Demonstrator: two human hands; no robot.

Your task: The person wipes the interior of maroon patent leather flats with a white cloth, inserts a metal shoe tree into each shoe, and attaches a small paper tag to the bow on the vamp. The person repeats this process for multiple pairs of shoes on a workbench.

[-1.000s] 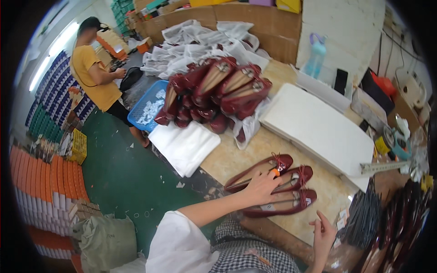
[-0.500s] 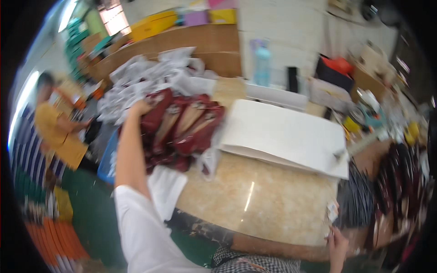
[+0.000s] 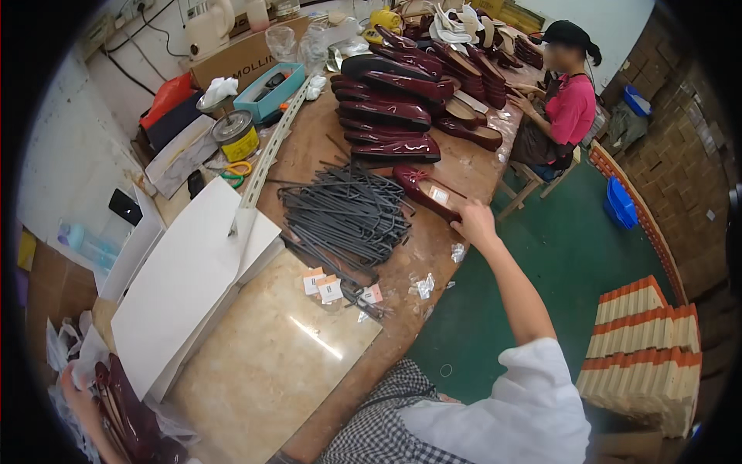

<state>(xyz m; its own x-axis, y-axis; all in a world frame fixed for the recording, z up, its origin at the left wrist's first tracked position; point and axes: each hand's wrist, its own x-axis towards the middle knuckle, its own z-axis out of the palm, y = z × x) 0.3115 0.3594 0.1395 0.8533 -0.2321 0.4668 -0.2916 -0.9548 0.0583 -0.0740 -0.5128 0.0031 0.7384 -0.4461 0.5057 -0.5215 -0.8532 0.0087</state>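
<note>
The view has been swung toward the worktop's (image 3: 433, 255) far end. The right hand (image 3: 473, 223), lately at the edge, is now laid on a single dark red shoe (image 3: 423, 192) at one o'clock; the left hand (image 3: 77, 390) has been dropped to the shoe pile (image 3: 127, 414) at seven o'clock.

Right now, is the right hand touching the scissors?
No, the right hand rests on a dark red shoe near the table edge, while the scissors lie far off beside a tin can.

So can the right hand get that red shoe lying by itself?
Probably yes: the right hand already touches the heel end of the lone shoe, and nothing lies between them. The black strips sit off to the side.
</note>
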